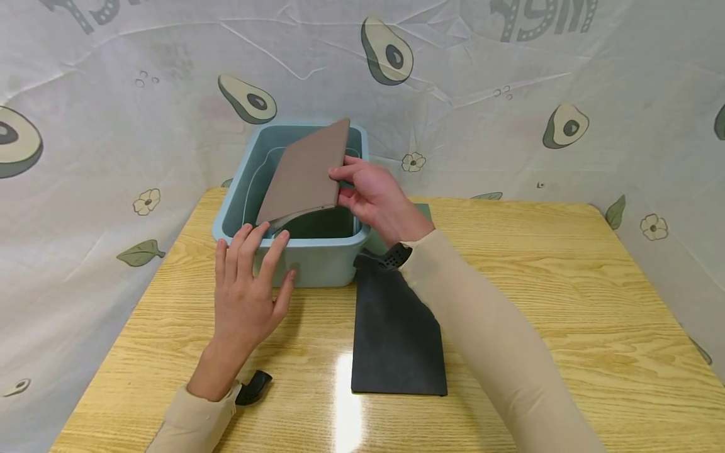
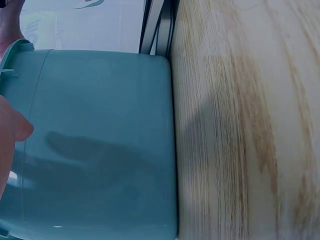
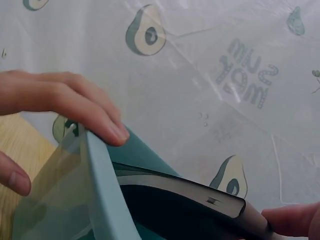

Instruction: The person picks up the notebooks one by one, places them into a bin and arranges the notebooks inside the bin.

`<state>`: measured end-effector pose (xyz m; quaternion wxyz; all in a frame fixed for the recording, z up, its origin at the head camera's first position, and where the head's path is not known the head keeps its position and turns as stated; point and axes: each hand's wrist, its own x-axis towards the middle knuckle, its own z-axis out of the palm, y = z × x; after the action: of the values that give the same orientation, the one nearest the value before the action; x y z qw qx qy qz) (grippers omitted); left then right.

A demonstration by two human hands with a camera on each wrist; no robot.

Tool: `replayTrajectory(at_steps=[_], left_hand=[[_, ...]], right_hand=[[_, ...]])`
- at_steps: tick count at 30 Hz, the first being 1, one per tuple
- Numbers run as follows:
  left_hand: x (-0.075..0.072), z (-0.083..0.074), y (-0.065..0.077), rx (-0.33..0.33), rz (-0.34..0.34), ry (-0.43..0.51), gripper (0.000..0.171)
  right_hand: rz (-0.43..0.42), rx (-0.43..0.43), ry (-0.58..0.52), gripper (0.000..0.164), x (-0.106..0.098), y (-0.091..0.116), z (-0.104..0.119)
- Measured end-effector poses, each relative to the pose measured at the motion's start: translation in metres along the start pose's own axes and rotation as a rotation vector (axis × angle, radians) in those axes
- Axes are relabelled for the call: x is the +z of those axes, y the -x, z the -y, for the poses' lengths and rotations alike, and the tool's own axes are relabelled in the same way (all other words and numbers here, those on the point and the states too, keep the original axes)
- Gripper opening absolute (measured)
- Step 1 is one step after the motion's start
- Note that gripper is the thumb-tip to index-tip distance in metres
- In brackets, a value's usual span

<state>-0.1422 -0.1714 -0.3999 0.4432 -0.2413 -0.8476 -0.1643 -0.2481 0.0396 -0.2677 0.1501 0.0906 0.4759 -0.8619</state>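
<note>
A taupe soft-cover notebook (image 1: 308, 170) is tilted over the inside of a light blue plastic bin (image 1: 317, 267), its lower left corner down by the front rim. My right hand (image 1: 374, 195) pinches the notebook's right edge between thumb and fingers; in the right wrist view its page edge (image 3: 187, 187) shows as a pale curved band. Over the bin's front rim lie the fingertips of my left hand (image 1: 249, 289), fingers spread and fairly straight. The left wrist view is filled by the bin's outer wall (image 2: 100, 135). What lies at the bin's bottom is mostly hidden.
A black notebook (image 1: 399, 340) lies on the wooden table (image 1: 544, 270) right of the bin, partly under my right forearm. Behind it, a green item (image 1: 423, 211) is mostly covered. A pale avocado-print sheet (image 1: 317, 56) hangs behind the table.
</note>
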Motion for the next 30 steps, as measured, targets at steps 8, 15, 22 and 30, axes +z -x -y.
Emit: replayTrajectory(at_steps=[8,15,22,30], left_hand=[[0.000,0.000,-0.002,0.008,-0.011,0.003,0.060],[0.000,0.000,0.000,0.007,-0.009,0.004,0.064],[0.001,0.000,-0.001,0.012,-0.009,0.009,0.060],[0.000,0.000,-0.001,0.011,-0.007,0.005,0.065]], right_hand=[[-0.040,-0.017,0.181,0.047,0.006,-0.002,-0.003],[-0.095,-0.023,0.366,0.035,0.011,0.001,-0.005],[-0.066,-0.023,0.505,0.046,0.013,0.002,-0.007],[-0.035,-0.020,0.621,0.039,0.012,0.003,-0.009]])
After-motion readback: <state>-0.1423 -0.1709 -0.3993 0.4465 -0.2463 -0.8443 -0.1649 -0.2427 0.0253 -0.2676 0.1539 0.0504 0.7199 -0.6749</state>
